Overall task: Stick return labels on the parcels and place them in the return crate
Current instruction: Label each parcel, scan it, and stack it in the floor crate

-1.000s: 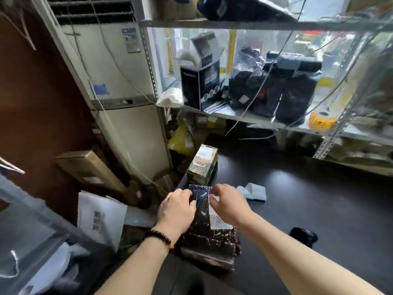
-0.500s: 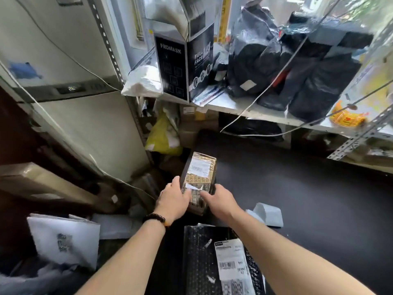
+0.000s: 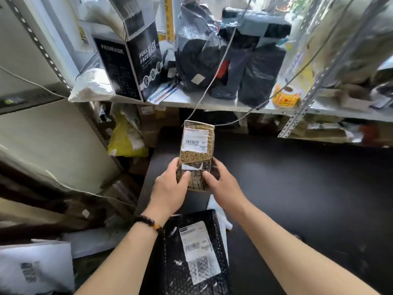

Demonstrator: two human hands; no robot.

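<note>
Both the left hand (image 3: 170, 189) and right hand (image 3: 223, 186) grip the small brown printed cardboard parcel (image 3: 196, 154) above the black surface (image 3: 297, 177)

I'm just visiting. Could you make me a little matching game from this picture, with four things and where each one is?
Things:
1. brown patterned box
2. black bubble mailer
3. yellow tape roll
4. PROMASK box

Places:
A. lying nearest the camera, white label up
B. gripped by left hand and right hand
C. shelf, left end
D. shelf, right of the dark bags

Pairs: 1-B, 2-A, 3-D, 4-C
</note>
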